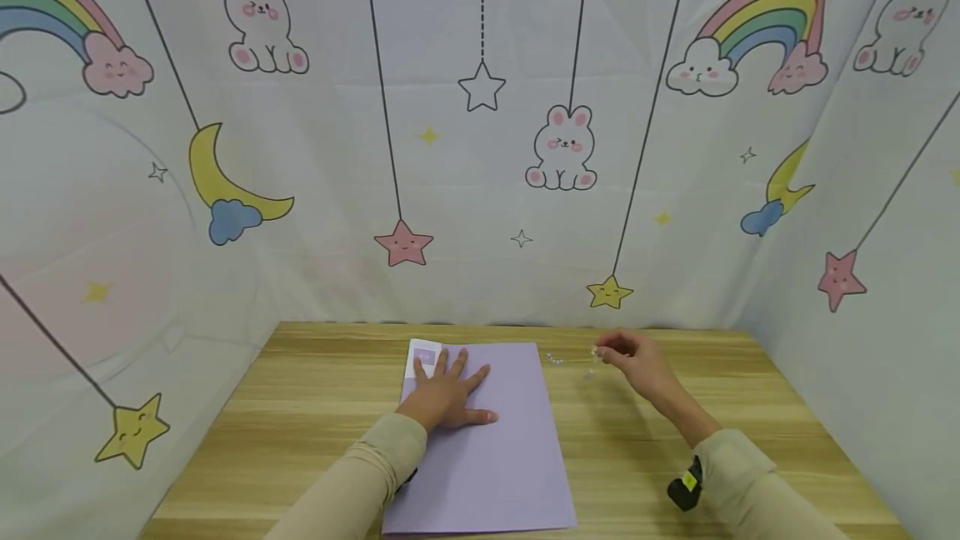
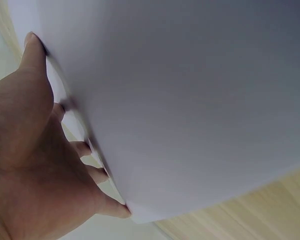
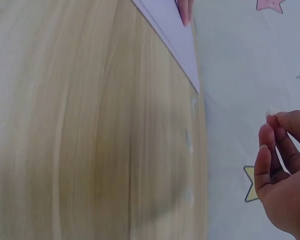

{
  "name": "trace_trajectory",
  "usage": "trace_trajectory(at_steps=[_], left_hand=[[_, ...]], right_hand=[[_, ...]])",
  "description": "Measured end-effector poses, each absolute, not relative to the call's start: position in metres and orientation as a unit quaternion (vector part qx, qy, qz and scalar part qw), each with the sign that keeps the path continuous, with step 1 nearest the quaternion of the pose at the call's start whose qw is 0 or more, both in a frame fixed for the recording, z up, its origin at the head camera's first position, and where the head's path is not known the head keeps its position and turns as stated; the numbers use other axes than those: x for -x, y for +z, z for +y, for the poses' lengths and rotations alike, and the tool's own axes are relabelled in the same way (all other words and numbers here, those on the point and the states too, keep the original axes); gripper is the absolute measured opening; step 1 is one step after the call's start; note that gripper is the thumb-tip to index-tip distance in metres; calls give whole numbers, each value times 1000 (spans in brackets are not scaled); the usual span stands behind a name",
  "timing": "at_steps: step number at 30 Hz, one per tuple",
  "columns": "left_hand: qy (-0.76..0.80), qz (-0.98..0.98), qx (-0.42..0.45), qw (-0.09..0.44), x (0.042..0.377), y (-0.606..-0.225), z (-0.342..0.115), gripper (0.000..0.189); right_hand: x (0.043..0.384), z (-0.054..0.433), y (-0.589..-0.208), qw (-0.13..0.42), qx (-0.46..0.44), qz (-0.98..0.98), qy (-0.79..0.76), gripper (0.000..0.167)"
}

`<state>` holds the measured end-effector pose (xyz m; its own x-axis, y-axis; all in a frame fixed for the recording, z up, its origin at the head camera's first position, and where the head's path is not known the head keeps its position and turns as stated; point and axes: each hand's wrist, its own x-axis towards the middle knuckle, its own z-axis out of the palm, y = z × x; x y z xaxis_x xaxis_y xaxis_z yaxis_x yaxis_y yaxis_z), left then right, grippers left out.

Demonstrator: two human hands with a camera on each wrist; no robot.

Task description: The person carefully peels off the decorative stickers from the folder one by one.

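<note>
A lilac sheet or thin folder (image 1: 517,448) lies lengthwise on the table. My left hand (image 1: 444,402) rests on its upper left part, palm down with the fingers spread. Under those fingertips, at the corner, is a white piece with a purple patch (image 1: 424,357). To the right of the sheet, my right hand (image 1: 636,363) is raised over the table, pinching a small clear whitish piece (image 1: 595,352) between thumb and fingertips. Its exact kind is too small to tell. Similar small clear bits (image 1: 555,360) lie on the table between the sheet and this hand.
The wood-grain table (image 1: 315,423) ends at the back against a white printed curtain (image 1: 330,148), which also hangs along both sides. A black wrist camera (image 1: 685,486) sits under the right sleeve.
</note>
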<state>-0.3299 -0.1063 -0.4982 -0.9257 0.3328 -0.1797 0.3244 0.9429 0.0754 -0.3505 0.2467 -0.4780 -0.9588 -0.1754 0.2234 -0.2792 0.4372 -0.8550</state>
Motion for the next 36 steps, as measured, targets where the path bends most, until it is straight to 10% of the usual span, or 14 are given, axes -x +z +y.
trace_trajectory(at_steps=[36], left_hand=[[25,981,-164,101,328,-496,-106,90]], right_hand=[[362,314,-526,103,-21,-898,427,13]])
